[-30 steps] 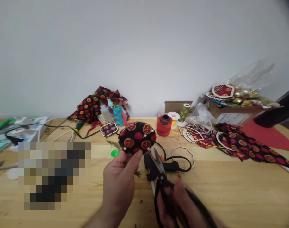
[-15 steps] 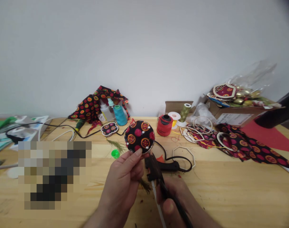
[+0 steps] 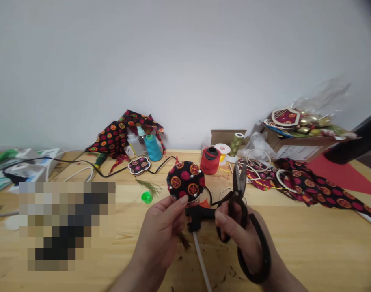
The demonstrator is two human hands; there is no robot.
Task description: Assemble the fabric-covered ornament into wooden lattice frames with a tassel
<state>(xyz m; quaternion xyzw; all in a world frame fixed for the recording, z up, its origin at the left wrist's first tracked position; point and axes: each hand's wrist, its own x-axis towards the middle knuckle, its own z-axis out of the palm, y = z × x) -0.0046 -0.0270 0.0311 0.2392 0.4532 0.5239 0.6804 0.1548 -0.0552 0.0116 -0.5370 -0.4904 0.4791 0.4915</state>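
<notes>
My left hand [image 3: 162, 231] pinches a round disc covered in black fabric with red and orange circles [image 3: 186, 181], holding it upright above the wooden table [image 3: 310, 243]. My right hand [image 3: 243, 235] grips black scissors [image 3: 240, 211] by their large loop handles, blades pointing up and nearly closed, just right of the disc. A black glue gun [image 3: 197, 215] with its white glue stick [image 3: 201, 263] lies on the table below and between my hands.
Patterned fabric [image 3: 124, 129], glue bottles and a teal thread spool [image 3: 152, 147] sit at the back. A red spool [image 3: 210, 160], green thread [image 3: 236, 142], wooden rings [image 3: 258, 160], more fabric [image 3: 319, 186] and a cardboard box [image 3: 301, 142] lie right. A green cap [image 3: 147, 197] rests left.
The scissors swung from pointing at the disc's edge to upright on its right, my right hand rising. The disc shifted slightly right.
</notes>
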